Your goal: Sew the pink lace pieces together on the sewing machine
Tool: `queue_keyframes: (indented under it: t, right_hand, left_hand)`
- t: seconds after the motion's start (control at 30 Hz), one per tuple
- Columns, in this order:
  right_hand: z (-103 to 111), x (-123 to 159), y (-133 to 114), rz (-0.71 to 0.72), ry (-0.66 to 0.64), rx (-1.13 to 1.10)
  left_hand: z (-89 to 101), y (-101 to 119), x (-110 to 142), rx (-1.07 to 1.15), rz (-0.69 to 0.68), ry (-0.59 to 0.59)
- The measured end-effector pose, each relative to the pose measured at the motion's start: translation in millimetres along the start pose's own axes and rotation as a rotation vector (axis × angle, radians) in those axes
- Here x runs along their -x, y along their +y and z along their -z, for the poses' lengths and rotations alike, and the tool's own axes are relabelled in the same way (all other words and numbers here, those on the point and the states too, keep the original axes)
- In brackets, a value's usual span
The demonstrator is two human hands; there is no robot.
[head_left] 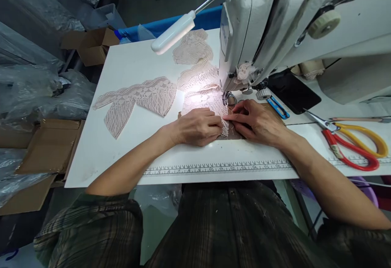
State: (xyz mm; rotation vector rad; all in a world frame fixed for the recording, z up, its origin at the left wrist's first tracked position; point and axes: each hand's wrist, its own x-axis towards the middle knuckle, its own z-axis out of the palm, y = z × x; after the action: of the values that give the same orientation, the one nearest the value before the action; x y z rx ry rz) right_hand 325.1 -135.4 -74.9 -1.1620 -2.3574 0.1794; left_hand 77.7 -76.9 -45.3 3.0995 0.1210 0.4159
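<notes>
Pale pink lace fabric [203, 102] lies beneath the needle area of a white sewing machine [241, 27], lit by a lamp. My left hand [200, 127] is closed with curled fingers over the lace's near part; the fingertips are hidden. From the other side my right hand [255, 122] reaches in, index finger and thumb at the lace's right edge in a pinch. Beneath that hand is a brown patch [230, 132] on the table. A cut lace piece [143, 99] lies flat to the left, and more lace [194, 48] stretches behind the work.
A lamp [174, 34] hangs over the white table [100, 146], which has a ruler strip [214, 169] along its front edge. Scissors [351, 137], blue thread snips [278, 107] and a black phone-like slab [291, 91] lie right. Cardboard boxes [50, 139] and plastic bags stand left.
</notes>
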Motion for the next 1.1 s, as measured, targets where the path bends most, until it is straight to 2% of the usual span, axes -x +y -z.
queue_keyframes:
  t: [0.27,0.83,1.1]
  right_hand:
    - [-2.8,-4.1,-2.9,-0.065,-0.011,0.070]
    - [-0.7,-4.8,-5.2,-0.043,0.037,0.099]
    - [0.1,-10.3,-5.1,-0.088,-0.018,0.194]
  left_hand:
    - [-0.9,11.2,-0.3,-0.041,0.153,-0.011]
    - [-4.9,16.2,-2.5,-0.176,0.249,-0.040]
    - [-11.1,8.6,1.0,-0.167,0.258,-0.010]
